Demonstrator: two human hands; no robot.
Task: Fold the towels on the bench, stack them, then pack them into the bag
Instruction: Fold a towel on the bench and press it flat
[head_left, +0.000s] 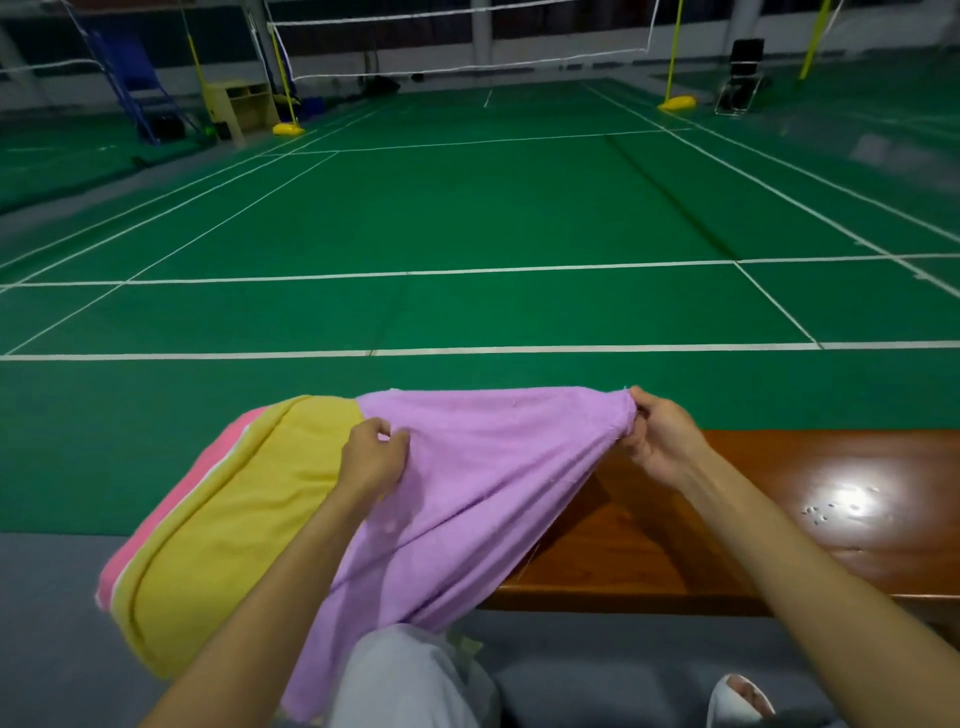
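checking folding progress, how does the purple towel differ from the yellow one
The purple towel is lifted and stretched between the left hand and right hand; no hand holds the yellow towel. The purple towel is unfolded and drapes off the bench; the yellow towel lies folded on a pink towel. Both are plain cloth.

The table (779, 499) is a long plank of glossy brown wood (a bright glare and a few pale specks (826, 512) mark its right part). A yellow towel (218, 540) covers its left end, a pink towel (171, 509) showing along the towel's left side, and a purple towel (467, 493) drapes over the near edge.
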